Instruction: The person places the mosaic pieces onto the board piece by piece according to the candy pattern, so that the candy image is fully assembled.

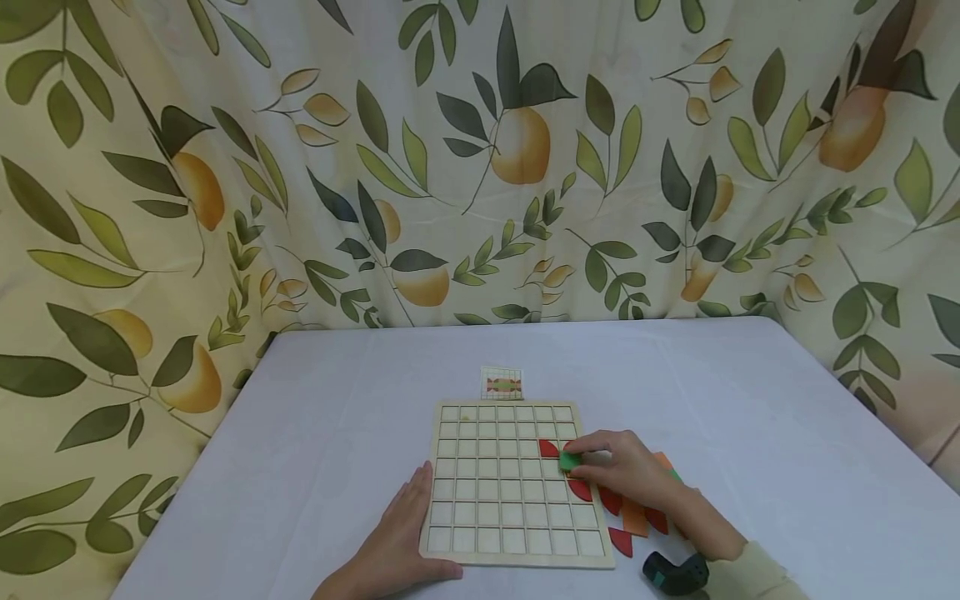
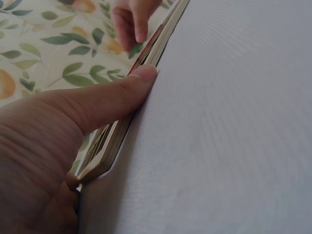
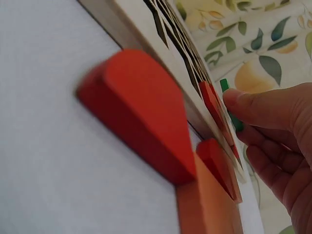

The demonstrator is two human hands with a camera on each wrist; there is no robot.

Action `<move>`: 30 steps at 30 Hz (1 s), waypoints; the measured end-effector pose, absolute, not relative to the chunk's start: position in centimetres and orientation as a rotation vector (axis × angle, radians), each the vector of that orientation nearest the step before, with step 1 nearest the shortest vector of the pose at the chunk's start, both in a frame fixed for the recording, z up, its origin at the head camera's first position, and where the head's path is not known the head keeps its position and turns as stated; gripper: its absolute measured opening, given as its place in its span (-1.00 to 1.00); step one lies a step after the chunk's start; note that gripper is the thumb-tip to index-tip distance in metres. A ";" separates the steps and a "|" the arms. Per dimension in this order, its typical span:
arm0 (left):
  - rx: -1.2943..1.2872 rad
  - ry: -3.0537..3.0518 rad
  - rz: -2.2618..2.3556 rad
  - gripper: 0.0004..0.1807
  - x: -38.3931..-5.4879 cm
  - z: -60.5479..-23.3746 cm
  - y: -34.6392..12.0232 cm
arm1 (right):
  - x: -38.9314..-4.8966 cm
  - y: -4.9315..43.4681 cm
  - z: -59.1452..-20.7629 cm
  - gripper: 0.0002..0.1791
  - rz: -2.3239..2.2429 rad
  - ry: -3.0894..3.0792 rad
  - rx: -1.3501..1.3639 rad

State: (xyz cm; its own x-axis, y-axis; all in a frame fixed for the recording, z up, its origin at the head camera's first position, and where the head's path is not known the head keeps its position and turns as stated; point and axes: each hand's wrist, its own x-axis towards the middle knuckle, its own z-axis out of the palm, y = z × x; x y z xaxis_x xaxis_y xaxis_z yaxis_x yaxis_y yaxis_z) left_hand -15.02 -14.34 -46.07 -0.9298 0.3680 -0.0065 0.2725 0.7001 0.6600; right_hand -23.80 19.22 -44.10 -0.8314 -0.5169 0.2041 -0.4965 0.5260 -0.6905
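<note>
A wooden grid board (image 1: 517,492) lies flat on the table. My left hand (image 1: 397,533) rests against its near left corner, fingers straight along the left side and thumb (image 2: 139,78) against the front edge. Over the board's right side, my right hand (image 1: 630,471) pinches a small green block (image 1: 570,461) between thumb and fingers. In the right wrist view the green block (image 3: 225,87) stands tilted just above the board. Red quarter-circle blocks sit in the grid around it, one to the left (image 1: 548,448) and one nearer (image 1: 580,489); the hand partly hides this area.
Loose red blocks (image 1: 621,542) and orange blocks (image 1: 635,518) lie right of the board, partly under my right forearm. A small pattern card (image 1: 502,384) lies beyond the far edge. A black curved device (image 1: 677,575) is by the right sleeve. A leaf-print curtain (image 1: 480,167) hangs behind.
</note>
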 end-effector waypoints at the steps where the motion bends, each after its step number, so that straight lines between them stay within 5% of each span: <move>1: 0.523 2.767 1.042 0.42 -15.0 -46.1 -14.3 | -23.8 19.1 -44.1 -0.71 -1.221 2.717 -0.917; 30: 0.508 2.772 1.032 0.43 -15.1 -46.3 -14.3 | -23.6 17.4 -44.4 -0.76 -1.226 2.700 -0.879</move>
